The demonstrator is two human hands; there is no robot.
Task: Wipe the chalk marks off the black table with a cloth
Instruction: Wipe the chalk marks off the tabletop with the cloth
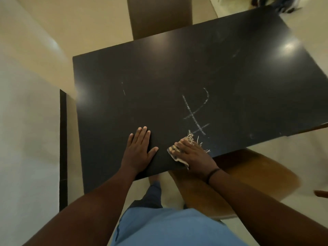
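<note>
The black table point(159, 77) fills the middle of the view. White chalk marks point(195, 112), crossed lines, lie right of centre, and a short faint stroke point(123, 92) shows further left. My left hand point(139, 148) rests flat on the table near its front edge, fingers straight. My right hand point(192, 152) presses flat on a small frayed beige cloth point(190, 137) just below the crossed chalk lines. Most of the cloth is hidden under that hand.
A brown wooden chair point(252, 176) stands under the table's front right edge, and another brown chair point(159, 15) at the far side. A dark strip point(63, 148) runs along the floor to the left. Blurred dark objects point(280, 4) lie beyond the far right corner.
</note>
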